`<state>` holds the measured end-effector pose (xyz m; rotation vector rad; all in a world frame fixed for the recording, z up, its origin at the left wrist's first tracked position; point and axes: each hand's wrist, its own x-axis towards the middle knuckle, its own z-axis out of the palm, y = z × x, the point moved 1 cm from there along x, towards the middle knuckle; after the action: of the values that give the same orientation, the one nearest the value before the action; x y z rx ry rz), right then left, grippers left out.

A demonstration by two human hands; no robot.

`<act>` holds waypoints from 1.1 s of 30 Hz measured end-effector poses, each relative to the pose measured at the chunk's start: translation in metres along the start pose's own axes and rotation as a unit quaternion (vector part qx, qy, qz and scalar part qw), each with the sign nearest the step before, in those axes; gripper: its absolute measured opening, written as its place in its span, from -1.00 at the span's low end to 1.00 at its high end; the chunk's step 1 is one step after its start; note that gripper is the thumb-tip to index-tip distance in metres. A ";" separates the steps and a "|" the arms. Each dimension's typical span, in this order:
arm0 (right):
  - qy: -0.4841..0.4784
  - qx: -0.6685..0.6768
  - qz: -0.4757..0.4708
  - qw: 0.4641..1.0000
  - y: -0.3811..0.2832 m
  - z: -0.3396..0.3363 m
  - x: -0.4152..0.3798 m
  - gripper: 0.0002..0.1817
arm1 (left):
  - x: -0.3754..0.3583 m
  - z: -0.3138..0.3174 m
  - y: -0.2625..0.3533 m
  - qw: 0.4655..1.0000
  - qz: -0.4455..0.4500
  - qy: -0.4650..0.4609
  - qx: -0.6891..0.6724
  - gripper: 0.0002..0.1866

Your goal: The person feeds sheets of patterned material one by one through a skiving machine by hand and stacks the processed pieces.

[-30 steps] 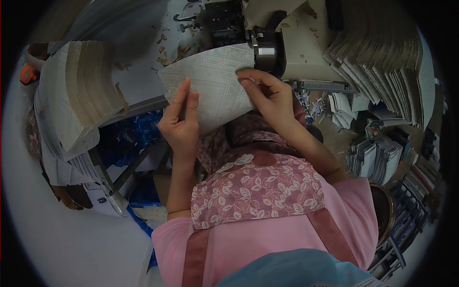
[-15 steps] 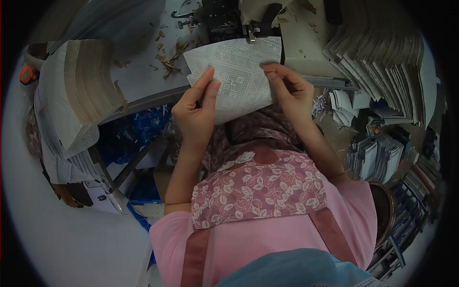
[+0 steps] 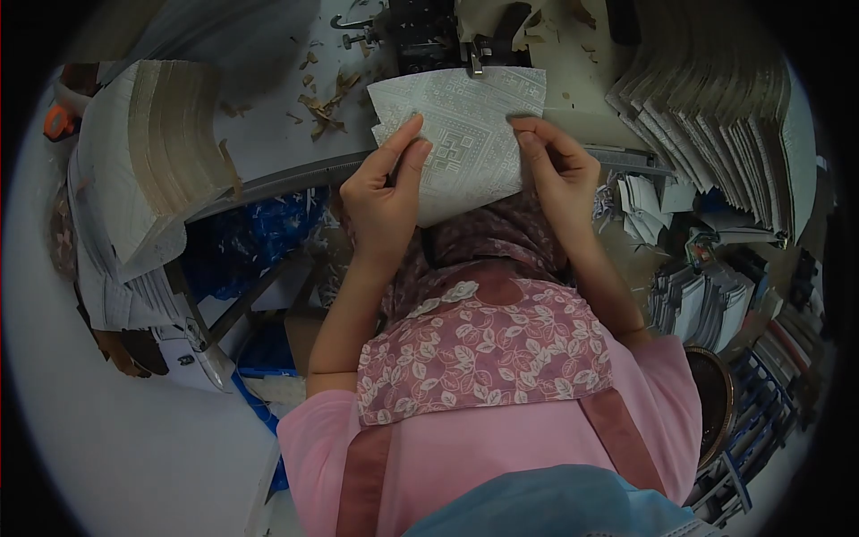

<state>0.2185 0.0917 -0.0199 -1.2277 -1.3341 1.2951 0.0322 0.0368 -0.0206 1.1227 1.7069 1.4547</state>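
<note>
A pale, grey-white patterned fabric piece (image 3: 470, 134) with a geometric design is stretched between my two hands. Its far edge lies right at the presser foot (image 3: 476, 63) of a sewing machine (image 3: 420, 40). My left hand (image 3: 386, 183) pinches the piece along its left side, thumb and forefinger pressed together on it. Along the right edge, my right hand (image 3: 559, 166) grips it between thumb and bent fingers. The near part of the fabric hangs over the table's front edge, above my lap.
A thick stack of similar pieces (image 3: 174, 134) drapes over the table edge at left. Another fanned stack (image 3: 716, 116) lies at right. Brown scraps (image 3: 327, 107) are scattered beside the machine. Blue plastic (image 3: 246, 246) shows below the table, and bundled pieces (image 3: 702, 300) stand low at right.
Both hands have shifted slightly to the right with the fabric piece, still holding it. The view has also moved a little.
</note>
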 end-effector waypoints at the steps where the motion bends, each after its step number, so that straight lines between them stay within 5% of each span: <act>1: 0.002 0.000 0.001 1.000 0.000 -0.002 0.000 -0.80 | 0.000 0.002 0.000 1.000 0.005 -0.004 -0.004 -0.71; 9: 0.040 -0.002 -0.010 0.999 0.000 -0.019 -0.002 -0.80 | -0.004 0.008 0.018 0.997 -0.067 -0.034 -0.016 -0.70; 23: 0.104 -0.041 -0.024 0.993 0.003 -0.062 -0.015 -0.80 | -0.004 0.046 0.009 0.997 -0.001 -0.071 -0.028 -0.71; 27: 0.100 -0.142 -0.004 0.985 -0.002 -0.076 -0.025 -0.76 | -0.008 0.059 0.014 0.995 0.013 -0.095 -0.033 -0.75; 29: 0.093 -0.275 0.036 0.956 -0.024 -0.082 -0.034 -0.74 | -0.012 0.057 0.024 0.992 0.073 -0.099 -0.016 -0.78; 32: 0.144 -0.424 -0.120 0.886 -0.056 -0.095 -0.043 -0.78 | -0.017 0.047 0.061 0.969 0.225 -0.087 0.049 -0.74; 33: 0.138 -0.357 -0.150 0.912 -0.070 -0.098 -0.044 -0.81 | -0.019 0.039 0.074 0.948 0.282 -0.113 0.088 -0.71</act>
<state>0.3157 0.0630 0.0580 -1.5334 -1.7622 0.3827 0.0897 0.0398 0.0427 1.9148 1.4346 1.4324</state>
